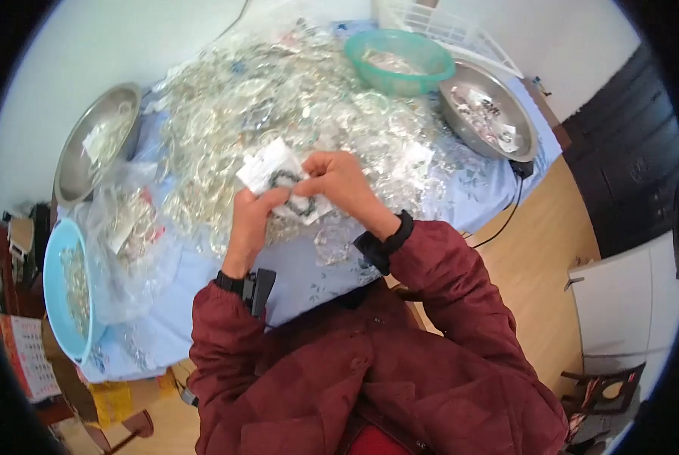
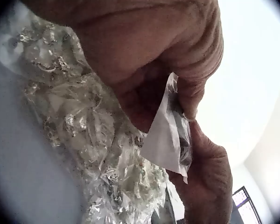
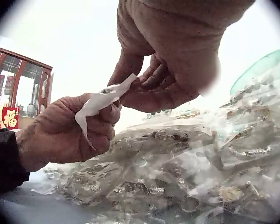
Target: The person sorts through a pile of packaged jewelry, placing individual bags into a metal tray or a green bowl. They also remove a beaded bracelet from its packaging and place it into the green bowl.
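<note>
clear plastic packet (image 1: 270, 168), long axis slanting up-left, pinched by left grip (image 1: 247, 220) and right grip (image 1: 345, 186).

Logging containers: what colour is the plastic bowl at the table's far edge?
Green bowl; head view shows it best.

White packet (image 3: 101, 99) between left hand (image 3: 67, 133) and right hand (image 3: 177, 60)

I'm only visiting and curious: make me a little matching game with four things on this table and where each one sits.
Things:
1. green bowl
2. blue bowl
3. small packet
4. heap of clear bags

Places:
A. pinched between the left hand and right hand
B. at the left edge of the table
C. spread over the middle
D. at the far end

Pairs: 1-D, 2-B, 3-A, 4-C
</note>
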Demonstrator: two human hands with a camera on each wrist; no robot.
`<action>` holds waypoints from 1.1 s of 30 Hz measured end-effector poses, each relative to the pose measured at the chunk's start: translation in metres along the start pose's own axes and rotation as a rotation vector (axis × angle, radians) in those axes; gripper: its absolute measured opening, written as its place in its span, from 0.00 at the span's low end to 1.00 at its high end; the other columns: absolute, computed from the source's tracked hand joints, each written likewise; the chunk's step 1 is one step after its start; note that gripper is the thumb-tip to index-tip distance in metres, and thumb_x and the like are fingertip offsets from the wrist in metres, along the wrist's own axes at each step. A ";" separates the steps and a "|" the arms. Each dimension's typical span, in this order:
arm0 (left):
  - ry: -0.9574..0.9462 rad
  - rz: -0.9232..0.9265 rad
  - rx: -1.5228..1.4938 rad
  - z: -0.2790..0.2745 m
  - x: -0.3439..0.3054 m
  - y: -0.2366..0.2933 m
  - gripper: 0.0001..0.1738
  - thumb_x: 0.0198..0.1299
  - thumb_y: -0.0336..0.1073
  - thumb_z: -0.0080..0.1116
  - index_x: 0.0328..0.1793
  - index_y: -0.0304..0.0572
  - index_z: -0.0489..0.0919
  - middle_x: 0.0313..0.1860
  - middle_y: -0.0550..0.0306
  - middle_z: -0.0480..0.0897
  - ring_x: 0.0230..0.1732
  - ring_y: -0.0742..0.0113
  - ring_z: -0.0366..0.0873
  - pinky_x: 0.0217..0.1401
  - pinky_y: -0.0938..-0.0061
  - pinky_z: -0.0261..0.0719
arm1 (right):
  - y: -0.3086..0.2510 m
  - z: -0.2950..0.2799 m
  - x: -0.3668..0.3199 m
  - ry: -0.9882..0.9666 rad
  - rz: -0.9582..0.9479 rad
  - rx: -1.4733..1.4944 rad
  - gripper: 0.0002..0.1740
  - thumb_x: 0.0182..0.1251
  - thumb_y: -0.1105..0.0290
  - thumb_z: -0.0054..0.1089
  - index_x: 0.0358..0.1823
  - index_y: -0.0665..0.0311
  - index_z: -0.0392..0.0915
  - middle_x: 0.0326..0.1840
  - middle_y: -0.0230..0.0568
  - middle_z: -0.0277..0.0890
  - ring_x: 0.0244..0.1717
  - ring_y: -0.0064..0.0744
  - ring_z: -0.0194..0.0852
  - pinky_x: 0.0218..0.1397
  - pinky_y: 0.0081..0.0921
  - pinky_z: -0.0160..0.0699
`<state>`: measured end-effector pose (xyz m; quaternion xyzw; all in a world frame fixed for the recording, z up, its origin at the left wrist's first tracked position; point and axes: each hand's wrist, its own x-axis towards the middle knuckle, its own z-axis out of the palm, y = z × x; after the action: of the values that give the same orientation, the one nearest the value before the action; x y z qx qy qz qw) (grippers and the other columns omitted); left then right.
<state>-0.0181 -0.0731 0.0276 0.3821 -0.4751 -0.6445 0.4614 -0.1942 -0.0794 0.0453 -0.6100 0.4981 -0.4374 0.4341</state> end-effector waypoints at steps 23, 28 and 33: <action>0.020 0.064 0.049 -0.006 0.002 -0.006 0.13 0.62 0.38 0.46 0.40 0.34 0.76 0.26 0.57 0.79 0.23 0.74 0.72 0.28 0.79 0.71 | -0.001 -0.081 -0.012 -0.023 0.274 0.460 0.12 0.54 0.71 0.60 0.37 0.71 0.76 0.27 0.42 0.78 0.21 0.28 0.77 0.25 0.22 0.78; -0.018 0.054 -0.041 0.004 -0.004 0.001 0.15 0.62 0.39 0.46 0.44 0.34 0.75 0.28 0.59 0.79 0.25 0.76 0.72 0.30 0.81 0.70 | 0.004 -0.060 -0.023 0.027 0.214 0.608 0.12 0.56 0.72 0.60 0.41 0.70 0.77 0.33 0.40 0.80 0.28 0.27 0.79 0.28 0.22 0.79; -0.110 0.069 -0.013 0.034 -0.016 0.003 0.14 0.57 0.36 0.51 0.45 0.33 0.76 0.26 0.61 0.78 0.21 0.79 0.69 0.24 0.84 0.65 | 0.000 -0.039 -0.036 -0.047 0.188 0.541 0.13 0.56 0.73 0.59 0.42 0.69 0.77 0.35 0.39 0.80 0.29 0.26 0.78 0.29 0.21 0.79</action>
<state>-0.0449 -0.0494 0.0405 0.3264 -0.5084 -0.6512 0.4593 -0.2366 -0.0475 0.0512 -0.4331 0.4075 -0.4978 0.6314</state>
